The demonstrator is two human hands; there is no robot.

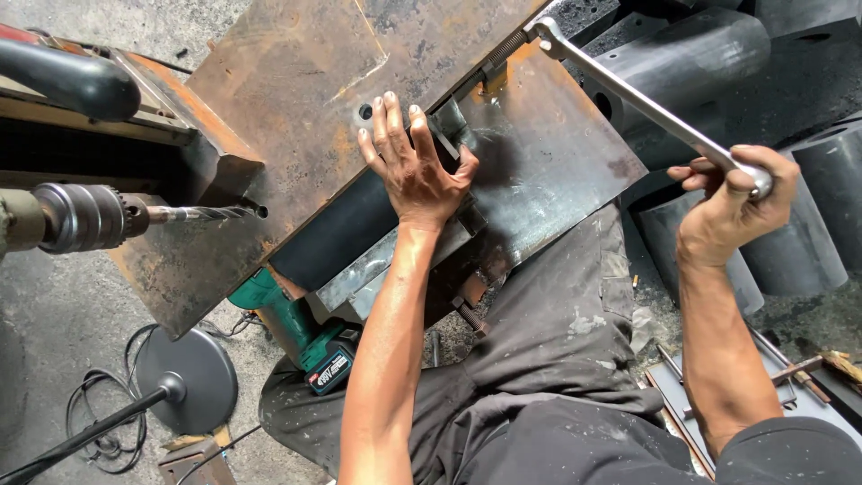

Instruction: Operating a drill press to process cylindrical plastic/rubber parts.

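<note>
I see left hand [415, 171] flat, fingers spread, pressing black cylinder [337, 235] in vise [395, 260]. Right hand [736, 202] closed on spanner [651, 103] handle, far end on bolt [507, 49]. Judged: clamping unfinished; drill bit [199, 214] clear.

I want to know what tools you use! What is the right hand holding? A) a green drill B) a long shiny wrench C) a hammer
B: the right hand grips the end of a long shiny wrench, while the left hand rests flat on the dark block.
</note>
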